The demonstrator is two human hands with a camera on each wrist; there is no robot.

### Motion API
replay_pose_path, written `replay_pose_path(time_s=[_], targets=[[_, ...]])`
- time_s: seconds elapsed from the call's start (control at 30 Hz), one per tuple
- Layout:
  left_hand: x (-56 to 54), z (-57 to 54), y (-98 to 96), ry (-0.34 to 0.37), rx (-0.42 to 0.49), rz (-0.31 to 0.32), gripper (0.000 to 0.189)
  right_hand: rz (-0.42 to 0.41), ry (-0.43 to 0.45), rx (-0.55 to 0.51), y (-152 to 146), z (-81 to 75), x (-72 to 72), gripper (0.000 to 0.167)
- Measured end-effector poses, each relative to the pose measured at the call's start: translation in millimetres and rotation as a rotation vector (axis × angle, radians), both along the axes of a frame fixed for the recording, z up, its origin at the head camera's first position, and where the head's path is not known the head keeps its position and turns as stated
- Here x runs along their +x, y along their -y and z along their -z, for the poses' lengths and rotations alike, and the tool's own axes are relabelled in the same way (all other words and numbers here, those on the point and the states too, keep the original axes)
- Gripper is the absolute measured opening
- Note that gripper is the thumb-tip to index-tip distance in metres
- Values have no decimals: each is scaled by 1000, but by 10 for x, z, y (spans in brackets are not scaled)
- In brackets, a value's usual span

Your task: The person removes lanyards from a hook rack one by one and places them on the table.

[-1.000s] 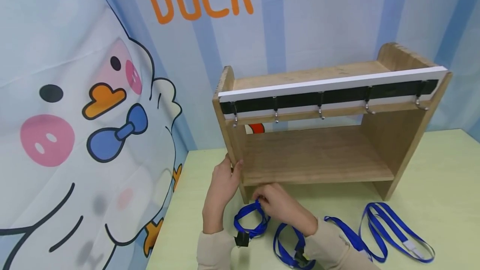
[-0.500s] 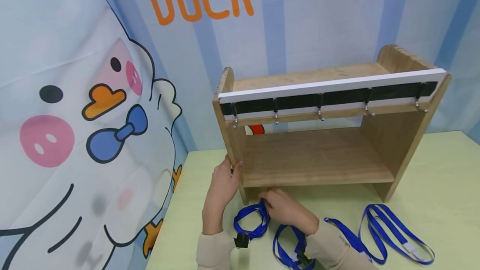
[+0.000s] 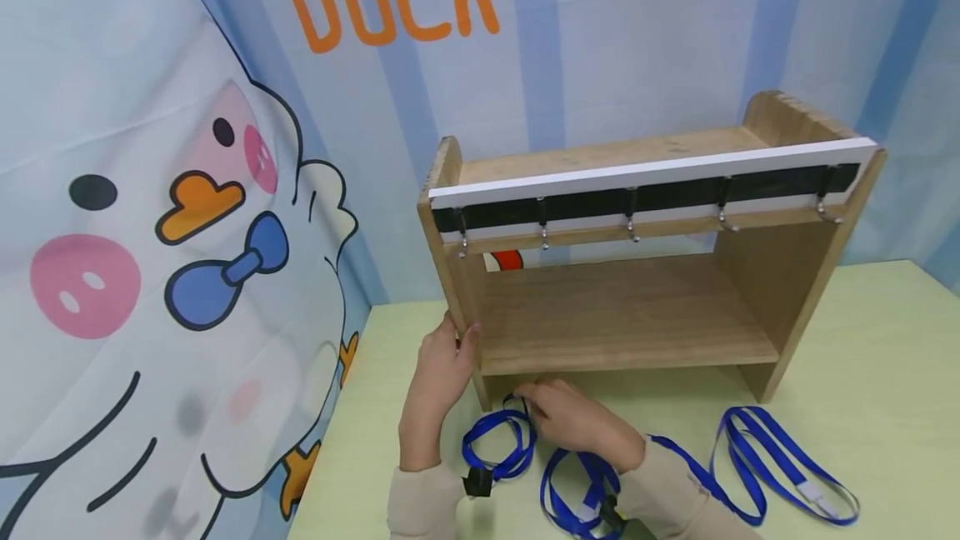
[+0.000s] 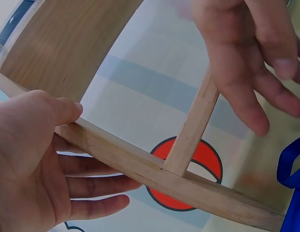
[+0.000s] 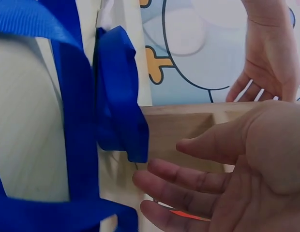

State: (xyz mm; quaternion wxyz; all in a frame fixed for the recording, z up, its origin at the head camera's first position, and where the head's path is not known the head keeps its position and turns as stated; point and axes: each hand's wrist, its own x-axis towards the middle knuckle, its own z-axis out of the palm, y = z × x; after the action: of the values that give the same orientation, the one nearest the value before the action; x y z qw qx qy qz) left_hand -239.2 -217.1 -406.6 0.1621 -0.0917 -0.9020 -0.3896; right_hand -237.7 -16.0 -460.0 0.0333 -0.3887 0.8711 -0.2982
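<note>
My left hand grips the left side panel of a wooden shelf, thumb on one face and fingers behind it, as the left wrist view shows. By the shelf's lower left front, my right hand hovers beside a coiled blue lanyard with a black clip. Its thumb and fingers are apart with nothing between them, near a blue strap. Another coiled lanyard lies just below the right wrist. A looser one with a white clip is spread farther right, partly behind the sleeve.
Several metal hooks line a black strip across the shelf's upper front. The shelf stands on a pale green table. Behind hangs a printed cloth backdrop with a cartoon duck; another cloth side borders the table at left.
My right fingers have come off the upper end of the left coil, which now shows a small loose loop. The left hand keeps its grip. The head view has shifted slightly.
</note>
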Motion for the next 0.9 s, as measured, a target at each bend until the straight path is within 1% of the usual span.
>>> replay_pose_path(time_s=[0.13,0.27,0.43,0.57,0.73,0.9], targets=[[-1,-2,2,-6,-6,-7,45,0,39,6,-52,-57,26,35],[-4,4,0,-6,-5,-10,45,-4,41,9,-113,-124,69,36],[-4,15,-2,-10,6,0,46,-8,47,7,-210,-235,163,36],[-4,27,4,-25,8,5,45,0,29,24,-301,-310,240,35],[-4,34,15,-32,4,-2,45,5,45,35,-404,-414,314,35],[-11,30,9,-34,3,10,44,28,68,39,-535,-506,373,36]])
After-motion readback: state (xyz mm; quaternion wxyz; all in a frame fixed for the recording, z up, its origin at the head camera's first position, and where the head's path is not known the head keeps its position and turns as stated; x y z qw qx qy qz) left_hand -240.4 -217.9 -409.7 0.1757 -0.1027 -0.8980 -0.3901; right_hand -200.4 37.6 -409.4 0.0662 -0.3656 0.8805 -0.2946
